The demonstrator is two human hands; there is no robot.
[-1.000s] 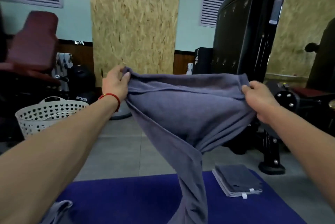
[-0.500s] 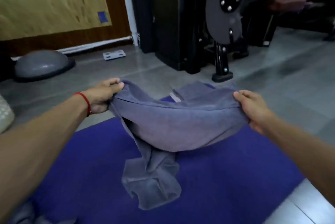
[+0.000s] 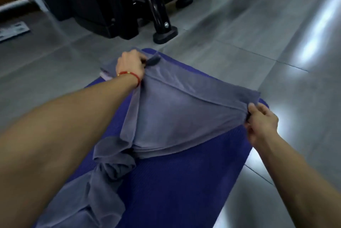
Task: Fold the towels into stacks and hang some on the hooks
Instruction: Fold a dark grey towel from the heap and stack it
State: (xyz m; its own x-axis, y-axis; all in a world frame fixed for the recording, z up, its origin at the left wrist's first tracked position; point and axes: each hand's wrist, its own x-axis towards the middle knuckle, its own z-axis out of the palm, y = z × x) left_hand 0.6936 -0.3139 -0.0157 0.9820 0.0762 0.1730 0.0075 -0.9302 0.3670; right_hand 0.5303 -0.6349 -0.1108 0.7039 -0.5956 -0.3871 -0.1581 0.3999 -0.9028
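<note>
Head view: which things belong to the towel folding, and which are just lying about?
Job:
- grey towel, held by left hand and right hand
- folded towels behind left hand
- blue mat

Lying about:
- black gym machine
- white plate on floor

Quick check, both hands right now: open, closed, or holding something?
Left hand: closed, gripping one top corner of the grey towel.
Right hand: closed, pinching the towel's other top corner.

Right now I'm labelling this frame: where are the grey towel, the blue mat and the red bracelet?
grey towel (image 3: 177, 115): head view, middle of the spread panel.
blue mat (image 3: 184, 187): head view, bare near part.
red bracelet (image 3: 132, 75): head view, band at left wrist.
</note>
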